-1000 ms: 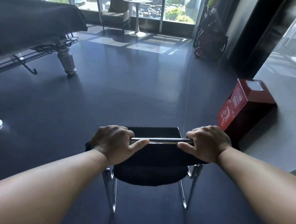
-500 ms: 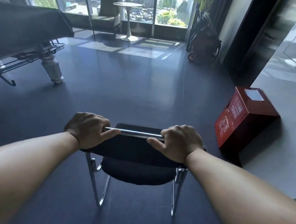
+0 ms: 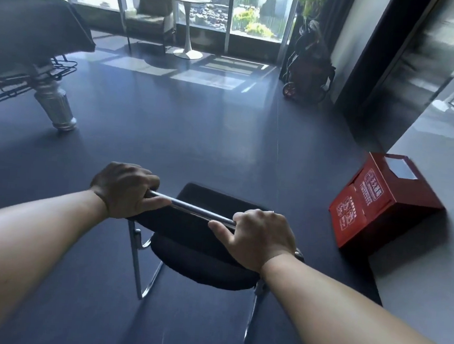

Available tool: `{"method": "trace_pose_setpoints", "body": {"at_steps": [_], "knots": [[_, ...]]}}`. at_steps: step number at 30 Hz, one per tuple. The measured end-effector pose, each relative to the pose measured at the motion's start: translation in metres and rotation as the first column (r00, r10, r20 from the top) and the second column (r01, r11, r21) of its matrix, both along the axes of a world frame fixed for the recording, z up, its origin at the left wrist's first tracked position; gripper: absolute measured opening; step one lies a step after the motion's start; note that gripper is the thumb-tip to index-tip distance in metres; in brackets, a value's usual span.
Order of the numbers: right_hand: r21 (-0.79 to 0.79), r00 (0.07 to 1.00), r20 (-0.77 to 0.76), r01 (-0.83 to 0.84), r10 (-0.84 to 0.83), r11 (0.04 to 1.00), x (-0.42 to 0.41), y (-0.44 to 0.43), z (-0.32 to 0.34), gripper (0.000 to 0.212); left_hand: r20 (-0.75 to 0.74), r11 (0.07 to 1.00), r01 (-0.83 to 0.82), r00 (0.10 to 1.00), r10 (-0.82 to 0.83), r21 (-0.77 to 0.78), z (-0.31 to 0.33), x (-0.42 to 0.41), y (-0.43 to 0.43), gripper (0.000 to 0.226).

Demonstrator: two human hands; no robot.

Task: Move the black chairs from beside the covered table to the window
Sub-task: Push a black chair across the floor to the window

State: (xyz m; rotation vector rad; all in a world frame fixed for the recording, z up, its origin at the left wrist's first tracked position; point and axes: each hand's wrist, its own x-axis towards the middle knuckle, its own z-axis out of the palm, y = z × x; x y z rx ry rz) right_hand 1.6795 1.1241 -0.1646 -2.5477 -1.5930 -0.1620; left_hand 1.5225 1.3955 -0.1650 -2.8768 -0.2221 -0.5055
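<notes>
As hands (image 3: 125, 189) (image 3: 256, 238) grip rail (image 3: 201, 211), blk chair (image 3: 200, 266) below

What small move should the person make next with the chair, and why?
Probably carry the chair forward, slightly left: the left hand and right hand grip its top bar, the window lies ahead, and a red box stands on the right.

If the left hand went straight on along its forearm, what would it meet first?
The left hand grips the black chair by its rail; beyond it the way looks free over floor, left of the red box; depth unclear.
</notes>
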Motion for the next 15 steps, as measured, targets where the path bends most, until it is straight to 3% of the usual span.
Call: {"method": "trace_pose_setpoints", "body": {"at_steps": [4,15], "knots": [[-0.004,0.999,0.043,0.013,-0.012,1.000,0.021,0.025,0.002,0.074,0.020,1.000,0.000,1.000,0.000,-0.006,0.000,0.024,0.024,0.100],[0.020,0.989,0.142,-0.031,0.028,0.999,0.152,0.097,0.006,0.080,0.055,0.994,-0.108,0.993,0.107,0.009,-0.004,0.123,0.081,0.093]]}}
